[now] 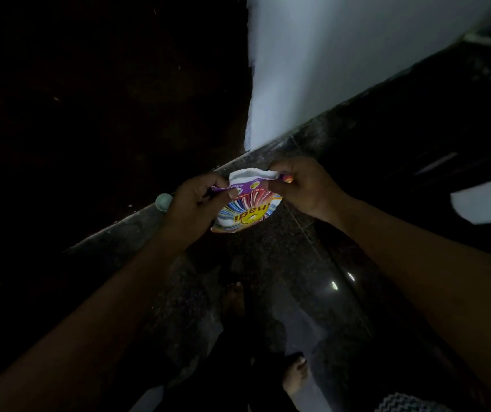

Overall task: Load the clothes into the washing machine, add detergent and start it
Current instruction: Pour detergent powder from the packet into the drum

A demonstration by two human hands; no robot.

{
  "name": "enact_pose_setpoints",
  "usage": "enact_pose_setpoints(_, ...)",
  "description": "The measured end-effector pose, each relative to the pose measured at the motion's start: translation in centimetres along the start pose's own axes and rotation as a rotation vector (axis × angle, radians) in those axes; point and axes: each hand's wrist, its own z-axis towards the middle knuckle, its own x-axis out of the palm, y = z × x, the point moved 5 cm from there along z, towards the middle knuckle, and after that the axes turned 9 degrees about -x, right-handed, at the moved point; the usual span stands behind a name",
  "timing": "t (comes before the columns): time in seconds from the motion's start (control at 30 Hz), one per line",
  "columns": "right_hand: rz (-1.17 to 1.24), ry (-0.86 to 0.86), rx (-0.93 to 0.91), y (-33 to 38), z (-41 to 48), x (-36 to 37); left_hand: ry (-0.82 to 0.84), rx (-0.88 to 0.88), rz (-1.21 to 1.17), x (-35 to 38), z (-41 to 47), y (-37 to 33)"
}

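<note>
**Dim room, detergent packet held open between both hands**

Dark polished floor (pixel 283 263) and a pale wall (pixel 327 69) are about all I can make out behind the work from my end; no washing machine shows. The detergent packet (pixel 245 209) is held in the air above that floor, its print upside down to me and its white-lined mouth turned up and away. I judge it is held this way so the powder sits in the belly while the top is spread or torn wider for pouring. The left hand (pixel 196 200) pinches one corner of the mouth, thumb pressed on the purple edge and fingers curled beneath. The right hand (pixel 303 185) pinches the opposite corner, its grip closed tight. Each grip has hold of the packet and nothing else. Just beside the left hand is a small pale round thing (pixel 164 201) I cannot identify. Further out, bare feet (pixel 234 295) stand below, and a patterned cloth (pixel 410 404) shows at the bottom right edge.
</note>
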Motion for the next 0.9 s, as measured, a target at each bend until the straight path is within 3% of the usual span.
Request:
enact_pose_setpoints(0.23, 0.018, -0.146, -0.084, 17.0, -11.0, -12.4, 0.066, 0.136, -0.005, 0.5, -12.2, -18.4)
enact_pose_setpoints(0.43, 0.103, -0.385, -0.155, 26.4, -19.5, -22.3, 0.206, 0.259, -0.041, 5.9, -19.2, -30.8)
enact_pose_setpoints(0.63, 0.177, -0.596, -0.129, 30.5, -29.8, -31.9, 0.224, 0.341, -0.119, 14.3, -24.1, -39.9)
enact_pose_setpoints(0.9, 0.352, -1.096, -0.103, 29.5, -44.9, -40.5, 0.426, 0.401, -0.241, 26.9, -29.8, -49.8)
